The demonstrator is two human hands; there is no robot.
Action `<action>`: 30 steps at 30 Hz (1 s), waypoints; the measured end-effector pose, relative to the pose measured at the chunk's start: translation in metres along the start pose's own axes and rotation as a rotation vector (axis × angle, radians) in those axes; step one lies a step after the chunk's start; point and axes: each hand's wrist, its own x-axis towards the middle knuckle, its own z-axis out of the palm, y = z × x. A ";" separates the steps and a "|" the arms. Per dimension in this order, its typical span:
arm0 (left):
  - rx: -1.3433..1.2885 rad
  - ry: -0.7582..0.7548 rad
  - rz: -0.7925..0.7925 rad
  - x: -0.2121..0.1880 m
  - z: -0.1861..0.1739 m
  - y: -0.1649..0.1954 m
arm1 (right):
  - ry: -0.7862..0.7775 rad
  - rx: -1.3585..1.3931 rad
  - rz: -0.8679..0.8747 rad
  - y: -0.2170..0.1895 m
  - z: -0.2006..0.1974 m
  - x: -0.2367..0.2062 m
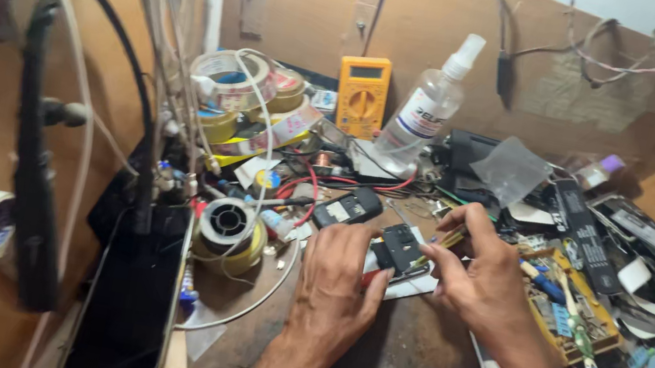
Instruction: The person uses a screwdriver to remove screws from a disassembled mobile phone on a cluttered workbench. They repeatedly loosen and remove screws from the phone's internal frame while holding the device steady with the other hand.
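My left hand (335, 287) rests on the dark workbench and grips a small opened black phone body (399, 247) at its near side. Over the phone's right edge, my right hand (482, 276) pinches a thin yellow-handled tool (450, 237) with its tip against the phone. A white card or paper (413, 288) lies under the phone. Just behind it sits a small black phone (348, 207) with a grey screen.
A spool of solder (227, 225) and tape rolls (231, 79) stand at the left. Leaning at the front left is a large dark smartphone (129, 302). Behind stand a yellow multimeter (361, 95) and clear spray bottle (427, 108). A parts tray (568, 309) and boards crowd the right.
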 end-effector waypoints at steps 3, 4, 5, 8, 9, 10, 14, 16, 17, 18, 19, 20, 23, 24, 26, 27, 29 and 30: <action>0.049 -0.015 0.026 0.001 0.005 -0.001 | 0.137 -0.305 -0.088 0.006 -0.001 0.003; 0.054 -0.025 0.012 0.001 0.005 -0.002 | 0.081 -0.182 -0.133 0.007 -0.001 0.004; 0.055 -0.034 0.000 0.002 0.006 -0.002 | 0.028 -0.063 -0.176 0.009 -0.004 0.005; 0.090 -0.033 0.016 0.003 0.007 -0.002 | -0.017 0.044 -0.101 0.013 -0.004 0.006; 0.102 -0.024 0.033 0.004 0.009 -0.002 | -0.009 0.034 -0.043 0.014 -0.005 0.006; 0.119 -0.022 0.033 0.005 0.011 -0.002 | 0.020 -0.014 -0.054 0.015 -0.006 0.007; 0.155 -0.023 0.015 0.007 0.014 -0.004 | 0.014 -0.073 -0.067 0.019 -0.007 0.013; 0.149 -0.024 0.009 0.006 0.015 -0.005 | -0.028 -0.017 -0.082 0.020 -0.008 0.015; 0.144 -0.017 0.014 0.007 0.016 -0.006 | -0.037 0.023 -0.107 0.020 -0.008 0.017; 0.140 -0.007 0.020 0.008 0.016 -0.006 | -0.047 0.062 -0.135 0.020 -0.009 0.019; 0.133 -0.008 0.020 0.010 0.017 -0.006 | -0.030 0.038 -0.109 0.019 -0.008 0.020; 0.130 -0.008 0.016 0.010 0.016 -0.006 | -0.017 0.016 -0.084 0.018 -0.007 0.021; 0.116 -0.013 0.001 0.012 0.013 -0.007 | 0.025 -0.100 -0.017 0.016 -0.006 0.022; 0.106 -0.018 -0.003 0.013 0.012 -0.006 | 0.042 -0.151 0.007 0.016 -0.006 0.022; 0.069 -0.063 -0.045 0.015 0.009 -0.007 | -0.013 -0.063 -0.046 0.016 -0.009 0.022; 0.051 -0.090 -0.070 0.014 0.007 -0.006 | -0.044 -0.018 -0.067 0.016 -0.010 0.021; 0.028 -0.080 -0.029 0.015 0.004 -0.006 | -0.042 0.036 -0.080 0.016 -0.011 0.020; 0.018 -0.073 -0.009 0.016 0.003 -0.005 | -0.041 0.063 -0.090 0.016 -0.012 0.020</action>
